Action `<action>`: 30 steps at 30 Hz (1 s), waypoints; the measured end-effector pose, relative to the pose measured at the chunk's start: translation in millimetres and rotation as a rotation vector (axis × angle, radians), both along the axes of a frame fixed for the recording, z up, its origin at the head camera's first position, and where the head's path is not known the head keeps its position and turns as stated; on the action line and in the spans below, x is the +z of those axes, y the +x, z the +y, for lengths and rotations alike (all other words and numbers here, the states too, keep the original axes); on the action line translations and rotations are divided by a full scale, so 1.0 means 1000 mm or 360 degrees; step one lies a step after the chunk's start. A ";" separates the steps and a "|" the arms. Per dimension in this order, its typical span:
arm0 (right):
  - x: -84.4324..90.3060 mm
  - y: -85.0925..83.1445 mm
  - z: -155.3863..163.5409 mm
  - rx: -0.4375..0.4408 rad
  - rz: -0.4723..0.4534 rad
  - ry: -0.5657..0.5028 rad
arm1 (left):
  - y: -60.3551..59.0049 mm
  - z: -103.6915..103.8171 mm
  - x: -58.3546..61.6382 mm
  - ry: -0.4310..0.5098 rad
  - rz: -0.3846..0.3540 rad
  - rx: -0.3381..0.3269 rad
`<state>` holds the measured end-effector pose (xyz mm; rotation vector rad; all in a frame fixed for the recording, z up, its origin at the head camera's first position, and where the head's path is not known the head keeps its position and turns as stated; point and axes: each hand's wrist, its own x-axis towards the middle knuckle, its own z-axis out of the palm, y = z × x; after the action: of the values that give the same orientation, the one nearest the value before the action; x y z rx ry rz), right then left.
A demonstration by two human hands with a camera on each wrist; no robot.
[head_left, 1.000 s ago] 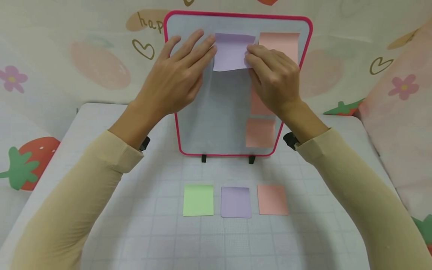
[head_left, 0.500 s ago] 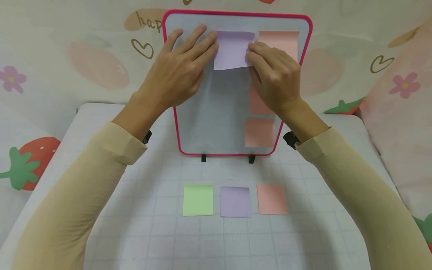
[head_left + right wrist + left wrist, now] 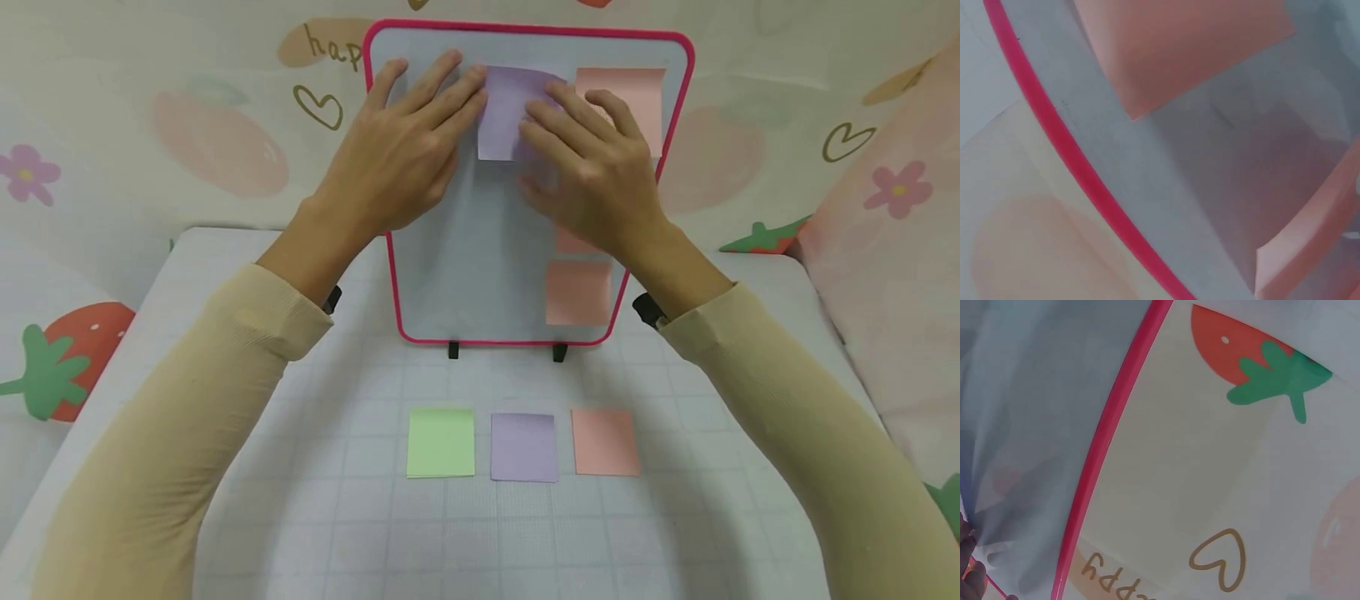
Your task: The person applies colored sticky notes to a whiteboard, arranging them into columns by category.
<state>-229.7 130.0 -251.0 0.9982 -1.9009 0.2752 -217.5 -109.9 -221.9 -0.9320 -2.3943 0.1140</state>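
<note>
A purple sticky note (image 3: 501, 121) lies against the upper middle of a pink-rimmed whiteboard (image 3: 480, 258). At its left edge rest the fingertips of my left hand (image 3: 401, 154), fingers spread and fairly straight. My right hand (image 3: 600, 162) covers the note's right side, its fingers extended over it and the thumb blurred below. Beside that hand a pink sticky note (image 3: 637, 104) hangs at the board's top right. Another pink note (image 3: 1179, 50) sits lower, mostly behind the hand in the head view. In the left wrist view only some fingertips (image 3: 969, 575) show.
On the gridded white tabletop (image 3: 480, 542) lie a green sticky note pad (image 3: 440, 443), a purple pad (image 3: 523, 448) and a pink pad (image 3: 605, 442) in a row. A third pink note (image 3: 577, 293) is at the board's lower right. Black feet (image 3: 559, 352) support the board.
My right hand has let go of the purple note's right edge and moved left across it, its fingers unfolding. The note's lower edge now lies flatter. My left hand has shifted slightly up.
</note>
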 end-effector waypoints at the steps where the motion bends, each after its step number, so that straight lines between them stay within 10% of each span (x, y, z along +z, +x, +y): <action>1: 0.001 0.000 0.000 0.0010 -0.0031 0.0064 | 0.000 0.000 0.000 -0.0005 -0.0003 0.0006; 13: 0.011 -0.006 -0.013 -0.0123 -0.0117 0.0446 | -0.002 0.002 0.001 -0.0059 -0.0041 0.0063; 30: 0.009 -0.002 -0.008 -0.0353 -0.0064 0.0234 | -0.003 0.005 -0.004 -0.0045 -0.0035 0.0083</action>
<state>-231.5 122.1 -241.9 0.8727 -2.0719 0.0269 -220.9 -105.2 -225.8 -0.8878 -2.4440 0.1586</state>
